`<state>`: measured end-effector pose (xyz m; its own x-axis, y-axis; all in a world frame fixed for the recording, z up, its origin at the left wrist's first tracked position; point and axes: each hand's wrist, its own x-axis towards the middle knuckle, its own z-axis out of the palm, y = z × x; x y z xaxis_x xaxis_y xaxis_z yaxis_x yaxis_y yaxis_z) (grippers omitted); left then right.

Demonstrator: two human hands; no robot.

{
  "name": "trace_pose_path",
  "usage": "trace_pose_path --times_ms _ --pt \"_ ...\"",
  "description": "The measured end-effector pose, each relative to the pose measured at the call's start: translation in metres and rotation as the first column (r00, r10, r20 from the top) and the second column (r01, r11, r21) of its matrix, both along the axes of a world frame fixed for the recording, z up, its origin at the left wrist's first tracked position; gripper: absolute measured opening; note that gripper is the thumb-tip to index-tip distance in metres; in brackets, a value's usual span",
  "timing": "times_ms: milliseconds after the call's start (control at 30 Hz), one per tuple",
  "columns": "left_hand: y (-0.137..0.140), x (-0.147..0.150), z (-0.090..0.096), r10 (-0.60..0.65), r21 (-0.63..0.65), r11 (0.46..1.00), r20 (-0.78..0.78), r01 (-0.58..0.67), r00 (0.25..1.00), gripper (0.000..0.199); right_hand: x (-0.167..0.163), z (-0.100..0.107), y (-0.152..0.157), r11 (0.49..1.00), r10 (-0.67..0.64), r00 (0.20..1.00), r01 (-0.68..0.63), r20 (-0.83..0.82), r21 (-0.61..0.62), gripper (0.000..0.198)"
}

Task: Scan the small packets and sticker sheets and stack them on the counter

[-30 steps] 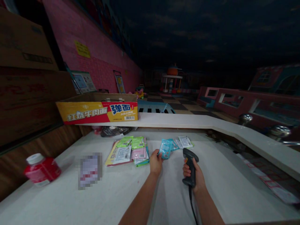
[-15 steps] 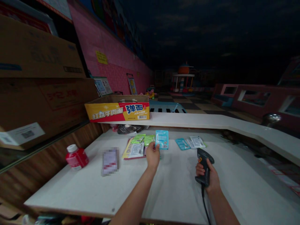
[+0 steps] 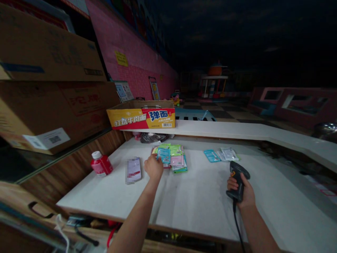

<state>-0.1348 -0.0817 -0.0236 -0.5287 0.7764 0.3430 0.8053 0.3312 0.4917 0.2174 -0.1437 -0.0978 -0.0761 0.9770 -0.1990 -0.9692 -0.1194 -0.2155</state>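
Note:
My left hand point(image 3: 154, 166) is closed on the edge of a small blue packet point(image 3: 164, 155), held over the left part of a pile of flat packets point(image 3: 177, 160) in green, pink and blue. Whether the blue packet touches the pile, I cannot tell. In my right hand point(image 3: 247, 195) is a dark barcode scanner point(image 3: 238, 181), gripped by its handle, with its cable running down toward me. Beyond the scanner, a blue packet point(image 3: 212, 155) and a white packet point(image 3: 229, 154) lie on the white desk point(image 3: 200, 196). A phone point(image 3: 134, 169), partly pixelated, rests left of my left hand.
A red bottle with a white cap point(image 3: 101, 164) stands at the desk's left. Cardboard boxes point(image 3: 86, 105) are stacked beyond it. An open yellow and red carton point(image 3: 142, 117) sits on the raised white ledge point(image 3: 218, 128) along the back. A black bag point(image 3: 152, 137) lies below the ledge.
My left hand has carried the blue packet leftward, over the left part of the pile. The view has turned slightly left. My right hand still holds the scanner in about the same place.

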Motion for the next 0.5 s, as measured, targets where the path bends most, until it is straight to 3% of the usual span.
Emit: trace_pose_path --times_ms 167,267,400,500 --pt "-0.001 0.011 0.004 0.016 0.117 0.993 -0.093 -0.005 0.996 0.036 -0.001 0.001 0.002 1.000 -0.024 0.999 0.024 0.038 0.015 0.023" --pt "0.003 0.034 0.008 -0.145 0.242 0.953 -0.169 0.184 0.975 0.034 -0.002 0.001 0.004 0.998 -0.047 0.996 0.044 0.078 0.047 0.022" --pt "0.013 0.088 0.004 -0.478 0.320 0.777 -0.260 0.542 0.839 0.029 -0.003 0.001 0.009 0.994 -0.075 0.989 0.064 0.125 0.089 0.024" --pt "0.026 0.134 -0.009 -0.656 0.243 0.673 -0.239 0.698 0.716 0.028 -0.003 0.000 0.013 0.995 -0.067 0.991 0.057 0.116 0.081 0.024"
